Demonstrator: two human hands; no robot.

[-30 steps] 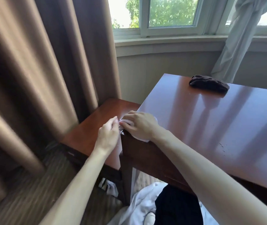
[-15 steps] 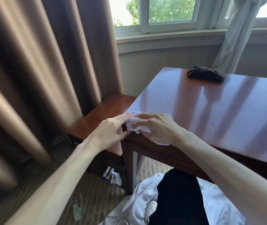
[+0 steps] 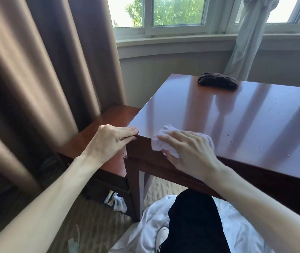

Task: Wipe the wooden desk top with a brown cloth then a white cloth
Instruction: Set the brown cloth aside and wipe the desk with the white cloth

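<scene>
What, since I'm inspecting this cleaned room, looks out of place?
Crumpled litter lies on the carpet by the desk leg, and small specks dot the desk top beyond the white cloth.

The right hand (image 3: 187,152) pressed a crumpled white cloth (image 3: 161,142) onto the glossy reddish-brown wooden desk top (image 3: 236,115) near its corner, where the left hand (image 3: 109,141) rested. A bunched dark brown cloth (image 3: 218,82) lay at the far edge.

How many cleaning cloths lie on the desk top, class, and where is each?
2. The brown cloth lies bunched at the far edge of the desk top, untouched. The white cloth lies near the front left corner, pressed under the right hand. No others show.
</scene>
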